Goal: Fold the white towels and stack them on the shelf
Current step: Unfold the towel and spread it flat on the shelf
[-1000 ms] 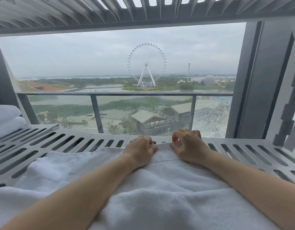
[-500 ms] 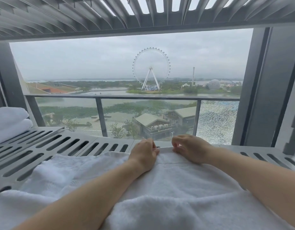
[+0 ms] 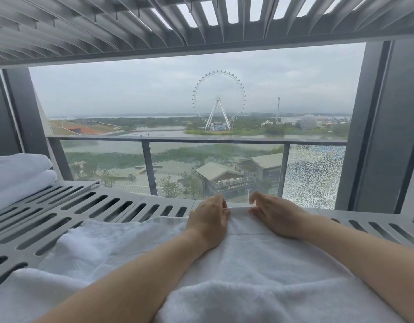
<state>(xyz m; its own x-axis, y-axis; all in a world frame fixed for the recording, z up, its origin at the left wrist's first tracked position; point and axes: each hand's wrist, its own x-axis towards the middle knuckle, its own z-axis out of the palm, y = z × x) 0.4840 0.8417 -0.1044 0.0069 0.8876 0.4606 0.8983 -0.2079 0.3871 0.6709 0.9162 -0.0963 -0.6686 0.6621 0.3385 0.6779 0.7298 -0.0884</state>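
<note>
A white towel is spread over a grey slotted metal shelf, reaching from the near edge to the far edge. Its far hem is pinched at the middle by the left hand and the right hand, fingers curled on the cloth, the two hands close together but apart. Folded white towels are stacked at the shelf's far left. Beyond a glass railing, a Ferris wheel is seen.
</note>
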